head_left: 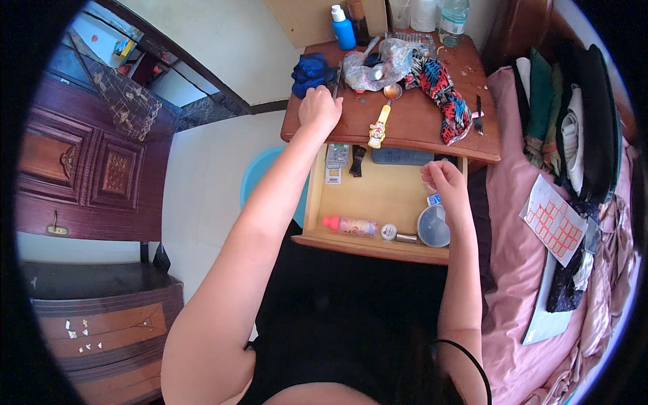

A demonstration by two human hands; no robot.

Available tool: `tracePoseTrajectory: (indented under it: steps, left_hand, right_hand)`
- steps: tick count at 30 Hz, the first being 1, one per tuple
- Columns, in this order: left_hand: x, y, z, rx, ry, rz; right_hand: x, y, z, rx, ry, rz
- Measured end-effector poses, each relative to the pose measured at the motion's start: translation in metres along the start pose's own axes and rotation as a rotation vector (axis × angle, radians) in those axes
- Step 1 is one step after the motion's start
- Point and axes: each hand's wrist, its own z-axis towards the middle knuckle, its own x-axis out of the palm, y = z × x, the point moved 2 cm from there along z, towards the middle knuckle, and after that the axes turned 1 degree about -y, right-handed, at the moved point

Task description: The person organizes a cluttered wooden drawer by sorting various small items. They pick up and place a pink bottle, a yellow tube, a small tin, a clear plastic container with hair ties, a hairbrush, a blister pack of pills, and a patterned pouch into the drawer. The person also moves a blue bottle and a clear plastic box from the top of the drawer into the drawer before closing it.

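Observation:
At the left side of the brown tabletop, my left hand is closed on a slim dark stick-like object. A bundled blue cloth lies just beyond it. My right hand hangs over the right side of the pulled-out drawer, its fingers curled together; whether anything is between them is hidden. Below it in the drawer are a blue-and-white packet and a round clear-lidded container. Beside that container sit a small metallic cylinder, a round white-topped jar and a pink-capped bottle.
A yellow-handled spoon, crumpled clear plastic and a patterned cloth lie on the tabletop. A blue pump bottle stands at the back. Left of the drawer is a light-blue basin; right is a pink-covered bed.

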Motion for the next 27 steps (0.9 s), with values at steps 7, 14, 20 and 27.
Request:
tracePoseTrajectory:
  steps: [7, 14, 20, 27]
  left_hand:
    - [-0.01, -0.005, 0.015, -0.122, 0.235, 0.069]
    - [-0.017, 0.043, -0.019, -0.36, 0.632, -0.542]
    - [-0.05, 0.029, -0.1, -0.583, 0.821, -1.324]
    - [-0.045, 0.0, -0.16, -0.397, 0.975, -1.528]
  right_hand:
    - [-0.001, 0.001, -0.001, 0.006, 0.021, -0.012]
    - [0.005, 0.007, -0.003, 0.012, -0.019, 0.003]
    - [0.005, -0.002, -0.003, 0.017, 0.039, -0.01]
    - [0.032, -0.003, -0.011, 0.051, 0.253, -0.074]
